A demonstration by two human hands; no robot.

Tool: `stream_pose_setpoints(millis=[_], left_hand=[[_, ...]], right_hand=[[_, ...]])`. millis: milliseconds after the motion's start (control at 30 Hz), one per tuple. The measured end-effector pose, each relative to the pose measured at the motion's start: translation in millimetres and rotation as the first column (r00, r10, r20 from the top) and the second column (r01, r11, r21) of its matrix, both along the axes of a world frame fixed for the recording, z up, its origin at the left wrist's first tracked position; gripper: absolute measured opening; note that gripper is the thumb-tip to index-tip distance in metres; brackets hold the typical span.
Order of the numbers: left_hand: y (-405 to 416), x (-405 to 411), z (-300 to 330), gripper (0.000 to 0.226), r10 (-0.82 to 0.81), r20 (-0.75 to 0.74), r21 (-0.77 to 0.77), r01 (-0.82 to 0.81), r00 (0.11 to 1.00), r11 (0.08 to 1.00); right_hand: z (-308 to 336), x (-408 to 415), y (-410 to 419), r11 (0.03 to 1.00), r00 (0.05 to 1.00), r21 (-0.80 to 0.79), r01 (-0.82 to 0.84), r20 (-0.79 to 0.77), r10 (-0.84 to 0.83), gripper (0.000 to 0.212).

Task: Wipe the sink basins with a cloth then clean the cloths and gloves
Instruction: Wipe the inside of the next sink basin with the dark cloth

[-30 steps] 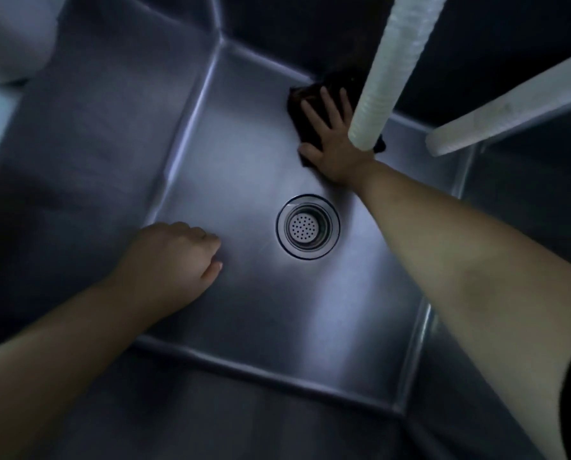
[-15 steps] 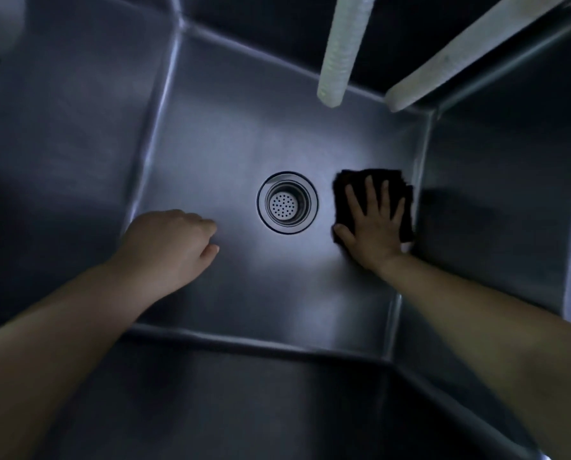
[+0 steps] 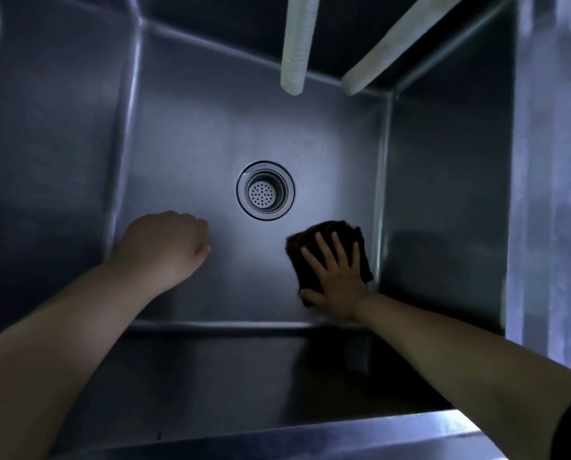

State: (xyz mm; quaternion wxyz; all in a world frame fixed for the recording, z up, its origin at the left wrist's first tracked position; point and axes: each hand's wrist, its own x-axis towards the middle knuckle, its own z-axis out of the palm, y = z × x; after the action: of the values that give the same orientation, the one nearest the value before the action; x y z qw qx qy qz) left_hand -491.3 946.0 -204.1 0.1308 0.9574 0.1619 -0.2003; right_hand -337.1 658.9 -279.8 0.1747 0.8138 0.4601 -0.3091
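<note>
Steel fills nearly the whole frame: one deep sink basin [image 3: 184, 134] seen from above, its round drain [image 3: 265, 190] at centre. The dark cloth [image 3: 320, 237] lies flat on the basin floor at the lower right of the frame, close to the right wall and below-right of the drain. The right hand [image 3: 339, 280] presses on it with palm down and fingers spread; this grip is apart, pinning the cloth rather than pinching it. The left hand [image 3: 164, 247] rests at the lower left of the floor, curled into a loose fist with nothing visible in it, apparently bracing the body.

Wiping the floor looks to be the step in hand. To do it well, keep the palm flat so the whole cloth bears on the metal, and work in overlapping strokes. The seams where floor meets walls deserve a fingertip push, since a flat palm tends to ride over them. Circle the drain rim closely. The spot under the left hand needs a pass too, so that hand should shift. Two pale pipes [image 3: 295, 44] hang at the top of the frame; the far wall behind them will call for reaching around.
</note>
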Motion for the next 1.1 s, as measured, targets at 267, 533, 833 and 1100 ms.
stream_pose_setpoints(millis=[267, 533, 833, 1100], left_hand=[[-3, 2, 4, 0.031, 0.013, 0.057, -0.023, -0.012, 0.998, 1.000], [-4, 5, 9, 0.033, 0.013, 0.033, -0.046, -0.011, 0.999, 0.999], [2, 2, -1, 0.025, 0.028, -0.022, 0.020, -0.027, 0.999, 0.999], [10, 3, 4, 0.020, 0.155, -0.080, 0.115, -0.145, 0.985, 0.983]], right_hand=[[-19, 108, 59, 0.975, 0.952, 0.077, 0.208, 0.213, -0.220, 0.088], [-15, 97, 38, 0.982, 0.969, 0.090, 0.168, 0.168, -0.182, 0.084], [13, 4, -15, 0.934, 0.932, 0.011, -0.358, -0.048, 0.358, 0.090], [3, -47, 45, 0.852, 0.873, 0.213, -0.478, 0.007, 0.488, 0.083]])
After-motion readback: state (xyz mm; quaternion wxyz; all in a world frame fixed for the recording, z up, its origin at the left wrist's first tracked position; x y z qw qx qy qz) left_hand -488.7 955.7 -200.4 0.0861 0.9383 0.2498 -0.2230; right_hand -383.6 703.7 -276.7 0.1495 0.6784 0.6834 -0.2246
